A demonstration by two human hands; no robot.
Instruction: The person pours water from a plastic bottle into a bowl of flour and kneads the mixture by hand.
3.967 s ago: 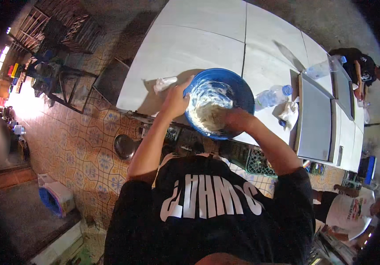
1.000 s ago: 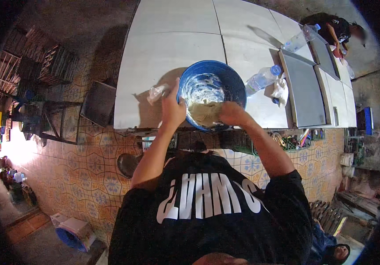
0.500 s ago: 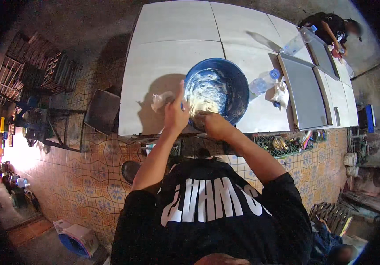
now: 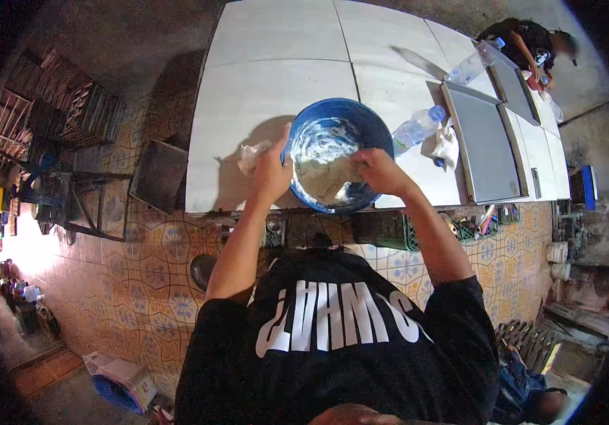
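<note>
A round blue basin [image 4: 382, 127] sits at the near edge of the white table, its inner wall smeared with white flour or batter. Pale, sticky dough [image 4: 322, 178] lies in the near part of the basin. My left hand [image 4: 274, 171] grips the basin's left rim, fingers wrapped at the side. Inside the right part of the basin, my right hand [image 4: 384, 172] has its fingers curled together at the dough's right edge. Exactly how much dough is between those fingers is hidden.
A crumpled clear plastic bag [image 4: 251, 156] lies left of the basin. To the right are a plastic bottle [image 4: 416, 129], a white bag [image 4: 446, 149] and grey metal trays [image 4: 488, 142]. Another bottle [image 4: 471, 67] lies farther back. Another person [image 4: 531, 49] works at the far right corner.
My right hand has moved right and up from the near side of the basin to its right side. The dough is more exposed. The basin has shifted slightly toward me.
</note>
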